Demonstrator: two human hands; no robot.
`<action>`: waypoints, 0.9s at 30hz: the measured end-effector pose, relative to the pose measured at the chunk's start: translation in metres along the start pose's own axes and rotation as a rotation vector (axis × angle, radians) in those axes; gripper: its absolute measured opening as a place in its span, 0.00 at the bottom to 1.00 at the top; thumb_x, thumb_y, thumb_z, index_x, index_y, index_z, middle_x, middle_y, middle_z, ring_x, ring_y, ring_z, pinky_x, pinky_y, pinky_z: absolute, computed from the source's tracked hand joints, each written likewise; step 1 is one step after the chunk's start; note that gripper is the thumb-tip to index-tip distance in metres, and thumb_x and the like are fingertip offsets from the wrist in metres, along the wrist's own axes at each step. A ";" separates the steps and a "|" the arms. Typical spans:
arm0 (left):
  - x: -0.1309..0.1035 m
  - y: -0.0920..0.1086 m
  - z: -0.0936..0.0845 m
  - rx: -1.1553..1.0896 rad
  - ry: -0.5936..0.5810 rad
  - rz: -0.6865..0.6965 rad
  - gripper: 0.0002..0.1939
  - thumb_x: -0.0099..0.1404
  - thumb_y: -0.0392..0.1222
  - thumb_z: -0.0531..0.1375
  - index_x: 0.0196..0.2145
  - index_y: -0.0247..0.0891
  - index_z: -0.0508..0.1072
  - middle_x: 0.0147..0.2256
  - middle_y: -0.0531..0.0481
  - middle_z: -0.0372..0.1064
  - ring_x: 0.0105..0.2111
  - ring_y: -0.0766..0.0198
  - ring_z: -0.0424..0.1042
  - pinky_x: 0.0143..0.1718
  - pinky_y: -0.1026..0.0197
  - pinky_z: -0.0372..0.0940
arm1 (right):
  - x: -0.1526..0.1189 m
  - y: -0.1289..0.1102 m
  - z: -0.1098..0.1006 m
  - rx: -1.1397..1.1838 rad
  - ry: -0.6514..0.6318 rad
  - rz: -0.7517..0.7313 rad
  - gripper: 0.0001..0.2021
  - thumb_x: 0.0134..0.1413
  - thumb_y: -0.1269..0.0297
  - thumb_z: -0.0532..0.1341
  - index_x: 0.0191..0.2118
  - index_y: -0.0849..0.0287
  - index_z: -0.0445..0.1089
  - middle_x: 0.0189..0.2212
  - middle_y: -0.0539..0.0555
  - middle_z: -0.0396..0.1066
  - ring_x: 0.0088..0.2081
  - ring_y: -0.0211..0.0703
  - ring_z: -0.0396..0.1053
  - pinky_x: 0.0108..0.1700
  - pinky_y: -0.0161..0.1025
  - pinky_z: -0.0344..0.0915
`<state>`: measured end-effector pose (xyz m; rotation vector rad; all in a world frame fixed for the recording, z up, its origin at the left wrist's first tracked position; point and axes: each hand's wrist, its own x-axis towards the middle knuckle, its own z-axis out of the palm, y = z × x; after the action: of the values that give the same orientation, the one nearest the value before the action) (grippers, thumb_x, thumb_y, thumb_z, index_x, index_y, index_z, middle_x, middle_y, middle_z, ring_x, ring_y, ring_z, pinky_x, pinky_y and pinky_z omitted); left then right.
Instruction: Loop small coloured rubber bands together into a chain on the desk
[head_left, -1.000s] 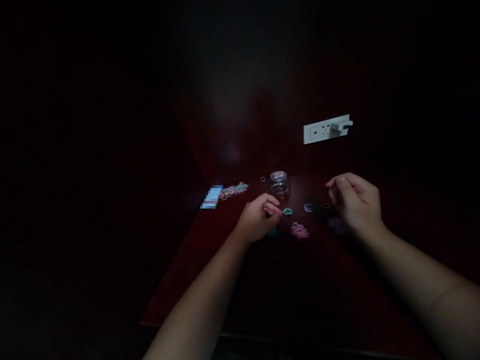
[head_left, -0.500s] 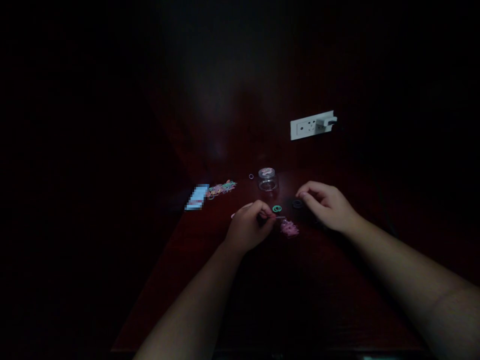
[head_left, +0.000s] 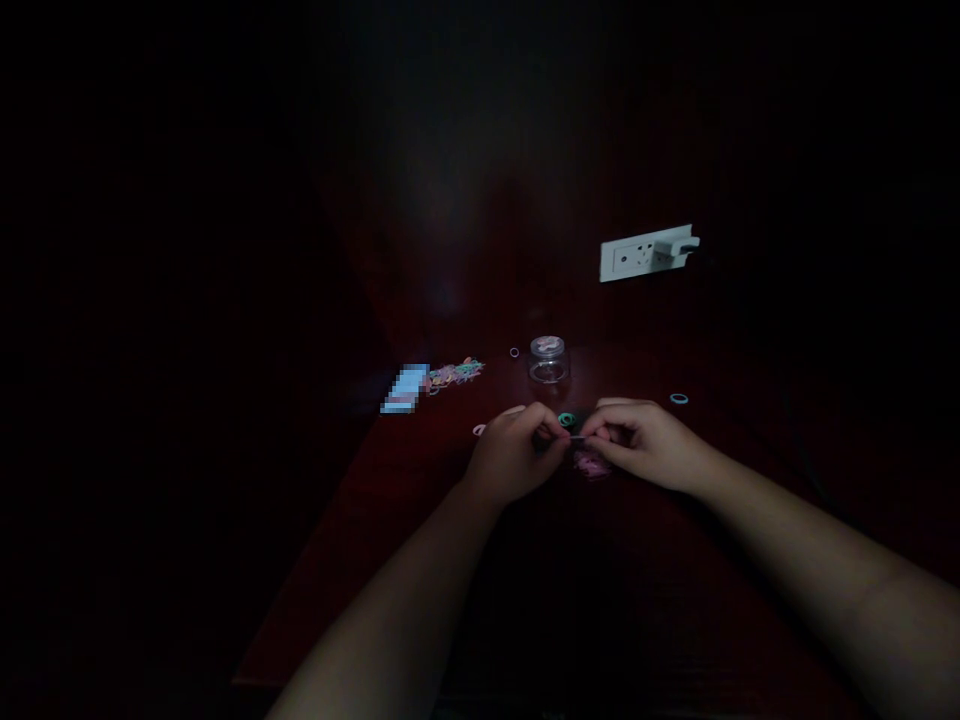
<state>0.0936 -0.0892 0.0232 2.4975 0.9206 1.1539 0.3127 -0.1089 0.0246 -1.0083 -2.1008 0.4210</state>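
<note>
Between my two hands, above the dark red table (head_left: 360, 520), a small thin pale band (head_left: 577, 437) is stretched. My left hand (head_left: 519, 450) pinches its left end with closed fingers. My right hand (head_left: 649, 442) pinches the right end, its fingertips close to those of my left hand. Just below the fingertips lies a small pile of pink bands (head_left: 592, 465), partly hidden by my right hand. Green bands (head_left: 567, 420) lie just behind the fingertips. A pale pink band (head_left: 479, 430) shows at the left of my left hand.
A clear lidded jar (head_left: 549, 362) stands behind my hands, with a small ring (head_left: 514, 352) at its left. Farther left are a multicoloured band pile (head_left: 456, 374) and a blurred light-blue item (head_left: 406, 388). A blue ring (head_left: 679, 399) lies right. A socket (head_left: 646, 253) is on the wall.
My right hand has moved left and down to meet the band in my left hand. The blue ring at the right has come into sight. The whole view has shifted slightly.
</note>
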 end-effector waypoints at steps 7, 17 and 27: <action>0.000 0.000 0.000 0.001 -0.002 0.018 0.03 0.61 0.37 0.63 0.34 0.42 0.71 0.34 0.53 0.75 0.36 0.62 0.72 0.38 0.60 0.65 | 0.000 0.000 -0.001 0.015 0.001 0.000 0.06 0.57 0.63 0.64 0.32 0.57 0.77 0.24 0.50 0.67 0.26 0.37 0.65 0.28 0.34 0.60; 0.002 0.006 0.000 -0.004 -0.041 0.010 0.03 0.61 0.37 0.63 0.35 0.42 0.73 0.32 0.53 0.74 0.34 0.64 0.72 0.39 0.61 0.65 | 0.002 -0.007 -0.002 -0.002 -0.025 -0.003 0.09 0.59 0.62 0.62 0.29 0.58 0.75 0.23 0.50 0.66 0.25 0.37 0.65 0.28 0.34 0.61; 0.001 0.004 -0.001 -0.027 -0.017 0.007 0.04 0.60 0.37 0.63 0.35 0.43 0.73 0.32 0.53 0.74 0.34 0.63 0.72 0.38 0.60 0.66 | -0.001 0.000 -0.003 -0.012 -0.028 -0.014 0.09 0.60 0.61 0.62 0.31 0.57 0.75 0.23 0.50 0.66 0.25 0.38 0.64 0.27 0.35 0.60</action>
<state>0.0955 -0.0920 0.0261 2.4866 0.8869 1.1380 0.3150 -0.1094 0.0261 -0.9997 -2.1367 0.4183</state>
